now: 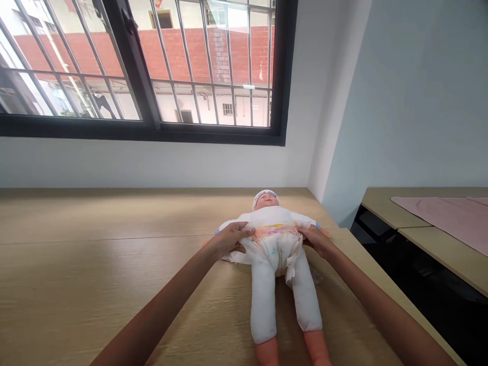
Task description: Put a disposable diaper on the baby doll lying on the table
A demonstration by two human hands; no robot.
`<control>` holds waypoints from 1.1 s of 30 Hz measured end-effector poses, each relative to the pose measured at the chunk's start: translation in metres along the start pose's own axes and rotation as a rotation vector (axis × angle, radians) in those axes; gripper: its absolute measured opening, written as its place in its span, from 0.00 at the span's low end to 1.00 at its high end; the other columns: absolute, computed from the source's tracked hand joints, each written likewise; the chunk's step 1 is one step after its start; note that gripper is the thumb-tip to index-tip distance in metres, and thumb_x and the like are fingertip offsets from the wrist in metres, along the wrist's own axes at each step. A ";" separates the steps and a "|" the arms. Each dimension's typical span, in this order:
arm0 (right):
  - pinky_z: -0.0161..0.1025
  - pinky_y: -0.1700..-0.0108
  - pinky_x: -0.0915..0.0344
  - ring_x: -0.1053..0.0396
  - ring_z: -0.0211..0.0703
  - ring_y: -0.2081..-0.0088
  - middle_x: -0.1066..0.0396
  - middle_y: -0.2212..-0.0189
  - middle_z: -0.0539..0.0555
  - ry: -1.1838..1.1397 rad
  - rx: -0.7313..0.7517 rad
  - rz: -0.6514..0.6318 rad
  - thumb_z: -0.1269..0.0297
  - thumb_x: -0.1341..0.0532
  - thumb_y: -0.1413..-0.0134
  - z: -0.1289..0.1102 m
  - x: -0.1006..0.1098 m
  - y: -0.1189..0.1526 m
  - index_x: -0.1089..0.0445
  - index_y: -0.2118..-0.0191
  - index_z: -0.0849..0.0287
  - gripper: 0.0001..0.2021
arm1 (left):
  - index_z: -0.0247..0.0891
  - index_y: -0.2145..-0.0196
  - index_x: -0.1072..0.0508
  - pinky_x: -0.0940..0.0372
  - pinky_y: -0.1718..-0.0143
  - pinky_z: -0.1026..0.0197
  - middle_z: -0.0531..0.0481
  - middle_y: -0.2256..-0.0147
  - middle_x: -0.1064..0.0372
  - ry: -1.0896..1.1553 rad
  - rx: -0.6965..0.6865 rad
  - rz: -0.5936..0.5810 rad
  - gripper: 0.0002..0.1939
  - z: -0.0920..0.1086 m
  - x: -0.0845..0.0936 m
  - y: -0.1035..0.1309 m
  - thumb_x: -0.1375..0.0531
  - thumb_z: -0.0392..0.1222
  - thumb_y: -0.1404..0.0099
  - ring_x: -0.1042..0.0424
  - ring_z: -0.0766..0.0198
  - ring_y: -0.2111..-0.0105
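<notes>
A baby doll in white clothing and a white cap lies on its back on the wooden table, head toward the wall and feet toward me. Around its hips is a white diaper with a coloured band at the waist. My left hand pinches the diaper's edge at the doll's left-of-picture side, thumb on top. At the other side of the waist, my right hand has its fingers closed on the diaper's edge, its fingertips partly hidden.
Behind the table are a white wall and a barred window. To the right, past a dark gap, stands another table with a pink cloth.
</notes>
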State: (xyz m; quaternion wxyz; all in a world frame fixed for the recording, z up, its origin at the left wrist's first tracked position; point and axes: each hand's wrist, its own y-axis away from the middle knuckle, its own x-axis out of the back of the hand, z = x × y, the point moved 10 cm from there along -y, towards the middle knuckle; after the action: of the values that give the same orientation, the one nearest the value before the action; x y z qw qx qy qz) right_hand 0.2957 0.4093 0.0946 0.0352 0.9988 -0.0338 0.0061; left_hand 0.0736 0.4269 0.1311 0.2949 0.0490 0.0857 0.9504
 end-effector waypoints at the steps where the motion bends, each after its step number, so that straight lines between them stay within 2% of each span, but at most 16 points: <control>1: 0.37 0.65 0.31 0.28 0.45 0.66 0.25 0.66 0.56 0.001 -0.012 -0.018 0.55 0.35 0.55 0.001 -0.001 0.000 0.27 0.63 0.61 0.16 | 0.34 0.71 0.31 0.41 0.76 0.66 0.53 0.76 0.35 0.006 -0.003 0.011 0.21 -0.001 0.001 -0.001 0.33 0.55 0.50 0.36 0.70 0.78; 5: 0.35 0.66 0.32 0.29 0.41 0.69 0.26 0.70 0.54 -0.011 -0.037 -0.084 0.59 0.34 0.56 0.003 -0.003 -0.001 0.25 0.66 0.62 0.13 | 0.35 0.72 0.33 0.43 0.77 0.67 0.54 0.77 0.37 -0.021 -0.034 0.069 0.22 -0.006 0.003 -0.007 0.34 0.57 0.51 0.36 0.69 0.78; 10: 0.33 0.69 0.33 0.32 0.38 0.72 0.27 0.72 0.52 -0.050 -0.099 -0.108 0.64 0.33 0.60 0.015 -0.002 -0.004 0.26 0.71 0.60 0.07 | 0.35 0.71 0.34 0.44 0.77 0.67 0.55 0.77 0.39 -0.021 -0.040 0.093 0.23 -0.016 0.003 -0.013 0.34 0.58 0.51 0.37 0.69 0.77; 13: 0.34 0.67 0.34 0.31 0.38 0.70 0.27 0.71 0.53 -0.045 -0.076 -0.131 0.62 0.35 0.55 0.013 -0.001 -0.005 0.27 0.69 0.62 0.09 | 0.35 0.72 0.35 0.46 0.78 0.68 0.57 0.78 0.43 0.011 -0.059 0.107 0.22 -0.020 0.004 -0.014 0.34 0.57 0.50 0.41 0.71 0.79; 16: 0.37 0.65 0.33 0.31 0.39 0.70 0.28 0.69 0.54 0.034 -0.030 0.079 0.60 0.37 0.53 0.003 0.028 -0.009 0.29 0.68 0.62 0.10 | 0.35 0.73 0.35 0.47 0.79 0.68 0.58 0.79 0.44 0.047 -0.098 0.241 0.24 -0.017 0.020 -0.013 0.33 0.58 0.53 0.43 0.73 0.80; 19: 0.40 0.61 0.32 0.30 0.43 0.66 0.28 0.66 0.56 0.112 0.111 0.272 0.57 0.37 0.52 -0.026 0.056 -0.007 0.32 0.65 0.60 0.12 | 0.36 0.73 0.36 0.44 0.77 0.67 0.57 0.78 0.41 0.082 -0.178 0.426 0.26 -0.003 0.042 -0.005 0.34 0.61 0.54 0.40 0.71 0.79; 22: 0.44 0.53 0.34 0.30 0.46 0.58 0.28 0.61 0.58 0.165 0.367 0.299 0.50 0.41 0.47 -0.068 0.050 0.008 0.32 0.61 0.60 0.17 | 0.37 0.68 0.34 0.36 0.69 0.62 0.51 0.70 0.35 -0.049 -0.350 0.607 0.25 0.029 0.050 0.013 0.39 0.63 0.48 0.33 0.65 0.71; 24: 0.45 0.49 0.37 0.33 0.48 0.52 0.29 0.55 0.59 0.251 0.507 0.243 0.48 0.45 0.44 -0.088 0.026 0.023 0.31 0.57 0.59 0.19 | 0.38 0.63 0.33 0.35 0.58 0.57 0.47 0.62 0.32 -0.292 -0.515 0.627 0.21 0.056 0.032 0.028 0.44 0.61 0.41 0.31 0.59 0.60; 26: 0.46 0.43 0.42 0.37 0.48 0.46 0.32 0.48 0.57 0.376 0.587 0.114 0.49 0.48 0.40 -0.095 -0.011 0.036 0.31 0.52 0.56 0.20 | 0.40 0.54 0.33 0.41 0.46 0.53 0.45 0.52 0.33 -0.578 -0.663 0.484 0.19 0.070 -0.009 0.034 0.49 0.55 0.35 0.36 0.56 0.49; 28: 0.47 0.38 0.49 0.43 0.47 0.41 0.37 0.43 0.55 0.500 0.627 -0.039 0.51 0.50 0.38 -0.089 -0.048 0.045 0.35 0.45 0.54 0.21 | 0.41 0.44 0.39 0.51 0.38 0.49 0.44 0.42 0.40 -0.819 -0.738 0.296 0.23 0.063 -0.052 0.035 0.50 0.53 0.33 0.45 0.56 0.40; 29: 0.47 0.36 0.52 0.46 0.46 0.39 0.40 0.41 0.54 0.554 0.639 -0.100 0.52 0.51 0.37 -0.084 -0.062 0.048 0.38 0.42 0.54 0.22 | 0.42 0.40 0.44 0.56 0.36 0.47 0.44 0.39 0.46 -0.911 -0.745 0.220 0.27 0.055 -0.068 0.034 0.49 0.53 0.33 0.50 0.55 0.37; 31: 0.49 0.34 0.57 0.51 0.45 0.36 0.45 0.38 0.55 0.628 0.651 -0.154 0.53 0.54 0.36 -0.072 -0.079 0.050 0.43 0.39 0.54 0.24 | 0.42 0.35 0.56 0.63 0.35 0.44 0.43 0.35 0.56 -1.031 -0.734 0.138 0.35 0.038 -0.085 0.029 0.48 0.55 0.34 0.59 0.55 0.34; 33: 0.50 0.33 0.62 0.56 0.44 0.34 0.50 0.36 0.55 0.658 0.629 -0.138 0.53 0.55 0.35 -0.063 -0.082 0.047 0.48 0.36 0.56 0.25 | 0.43 0.34 0.63 0.64 0.35 0.42 0.42 0.34 0.62 -1.081 -0.729 0.114 0.39 0.027 -0.090 0.025 0.49 0.56 0.34 0.63 0.55 0.34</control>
State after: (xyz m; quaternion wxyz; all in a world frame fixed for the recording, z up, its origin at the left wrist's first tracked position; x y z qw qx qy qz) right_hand 0.2099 0.3722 0.1591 -0.2607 0.9057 0.0495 0.3307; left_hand 0.1379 0.3592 0.1590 0.2431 0.4214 -0.4052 0.7740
